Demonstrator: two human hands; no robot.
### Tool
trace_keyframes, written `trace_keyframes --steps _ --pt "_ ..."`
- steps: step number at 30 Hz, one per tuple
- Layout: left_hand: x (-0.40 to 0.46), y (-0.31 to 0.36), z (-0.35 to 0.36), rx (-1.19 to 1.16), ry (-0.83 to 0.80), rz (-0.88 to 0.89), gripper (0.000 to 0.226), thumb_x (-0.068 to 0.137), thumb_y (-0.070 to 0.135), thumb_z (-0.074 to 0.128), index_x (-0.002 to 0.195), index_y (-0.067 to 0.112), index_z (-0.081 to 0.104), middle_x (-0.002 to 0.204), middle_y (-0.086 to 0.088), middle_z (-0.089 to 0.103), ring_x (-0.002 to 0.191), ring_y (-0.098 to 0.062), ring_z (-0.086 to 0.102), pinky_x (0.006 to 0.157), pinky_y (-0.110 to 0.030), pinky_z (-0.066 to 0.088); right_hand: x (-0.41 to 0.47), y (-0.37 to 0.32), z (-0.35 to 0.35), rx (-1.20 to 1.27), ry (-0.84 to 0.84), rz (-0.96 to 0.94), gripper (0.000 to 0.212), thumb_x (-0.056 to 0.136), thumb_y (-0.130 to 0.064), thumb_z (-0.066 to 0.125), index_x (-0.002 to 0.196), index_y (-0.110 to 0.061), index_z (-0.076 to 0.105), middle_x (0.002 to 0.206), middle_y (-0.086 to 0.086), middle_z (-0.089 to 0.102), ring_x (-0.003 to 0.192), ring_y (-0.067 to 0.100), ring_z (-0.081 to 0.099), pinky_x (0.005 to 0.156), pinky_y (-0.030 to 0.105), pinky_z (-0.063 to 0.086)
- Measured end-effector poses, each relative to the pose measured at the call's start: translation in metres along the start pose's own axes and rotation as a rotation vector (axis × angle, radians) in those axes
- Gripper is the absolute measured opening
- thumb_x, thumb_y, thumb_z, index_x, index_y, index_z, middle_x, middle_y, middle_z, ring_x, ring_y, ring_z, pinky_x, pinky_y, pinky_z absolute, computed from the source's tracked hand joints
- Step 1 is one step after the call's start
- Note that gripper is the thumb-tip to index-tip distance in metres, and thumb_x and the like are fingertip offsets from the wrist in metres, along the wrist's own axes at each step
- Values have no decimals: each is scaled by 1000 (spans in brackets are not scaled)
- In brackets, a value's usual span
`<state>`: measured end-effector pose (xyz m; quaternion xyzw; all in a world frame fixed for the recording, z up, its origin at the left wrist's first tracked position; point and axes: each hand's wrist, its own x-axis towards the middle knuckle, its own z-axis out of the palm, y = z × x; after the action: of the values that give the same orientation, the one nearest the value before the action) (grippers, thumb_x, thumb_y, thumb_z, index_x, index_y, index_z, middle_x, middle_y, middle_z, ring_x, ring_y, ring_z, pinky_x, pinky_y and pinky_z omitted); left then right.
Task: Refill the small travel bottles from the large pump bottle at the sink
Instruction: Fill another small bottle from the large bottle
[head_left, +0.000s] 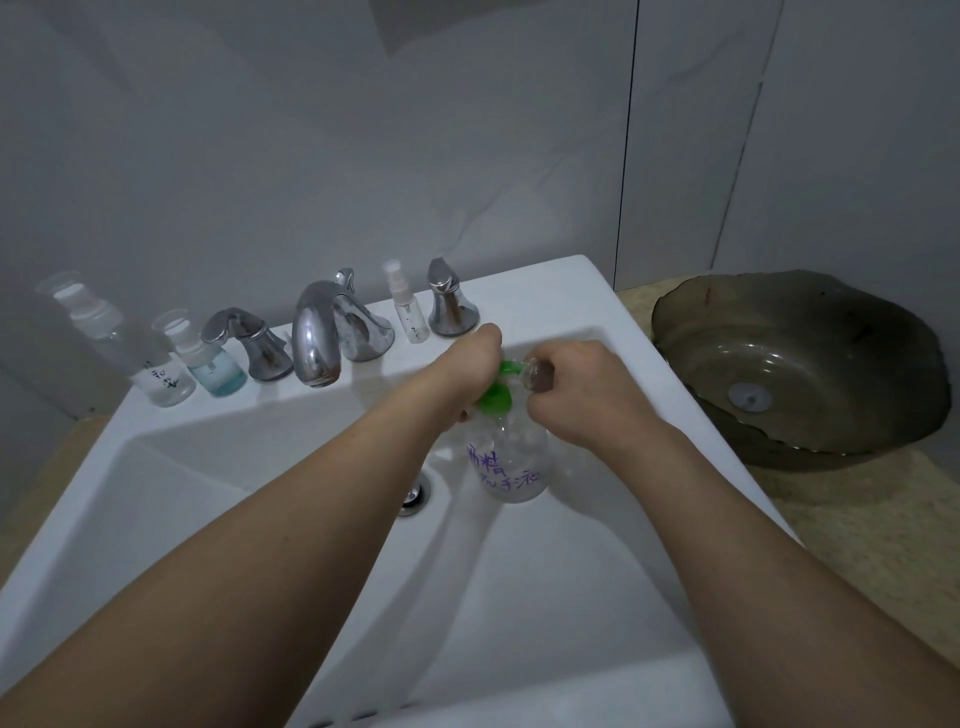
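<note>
A large clear pump bottle (511, 462) with purple writing and a green pump head (498, 395) stands in the white sink (208, 467). My left hand (462, 374) lies over the pump head. My right hand (576, 384) grips a small clear travel bottle (537, 371), its mouth held at the green spout. How my left fingers lie on the pump is hidden.
On the sink's back ledge stand a small spray bottle (408, 306), a blue-liquid bottle (213, 364), a clear labelled bottle (161, 379), a chrome faucet (322, 327) and two handles. A dark glass bowl (800, 364) sits on the counter at right.
</note>
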<state>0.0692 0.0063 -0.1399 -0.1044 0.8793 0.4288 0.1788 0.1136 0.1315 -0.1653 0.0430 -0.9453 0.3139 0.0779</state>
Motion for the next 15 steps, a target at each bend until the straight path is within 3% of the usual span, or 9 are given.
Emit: trace_keyframes --steps 5,7,9,11,15 --pt "3 2 2 137 71 88 31 98 9 29 68 13 38 91 -20 54 88 -28 47 82 -38 44 1 2 1 8 0 10 18 70 -11 58 85 -18 65 87 3 67 82 25 59 66 27 43" --pt "2 4 2 205 67 109 35 101 3 30 67 9 39 108 -26 58 98 -32 51 92 -39 46 1 3 2 -5 -13 14 18 71 -10 58 86 -16 66 86 3 65 81 26 57 65 27 41" --pt "2 3 4 290 108 117 20 97 -2 37 92 -5 56 124 -28 56 110 -38 56 90 -37 47 1 3 2 -12 -42 27 18 71 -10 57 86 -12 66 85 5 65 80 27 58 65 29 45" --pt "1 -1 6 406 157 158 28 90 -5 43 115 -4 55 123 -27 57 113 -39 55 86 -37 46 1 4 2 -6 -63 40 15 71 -9 58 83 -13 65 84 5 65 80 27 59 67 31 49" --pt "3 -6 6 518 171 208 33 87 -2 41 116 2 57 121 -25 58 111 -38 55 86 -38 45 2 5 3 2 -88 45 17 69 -8 58 78 -23 61 86 3 65 81 25 59 68 28 48"
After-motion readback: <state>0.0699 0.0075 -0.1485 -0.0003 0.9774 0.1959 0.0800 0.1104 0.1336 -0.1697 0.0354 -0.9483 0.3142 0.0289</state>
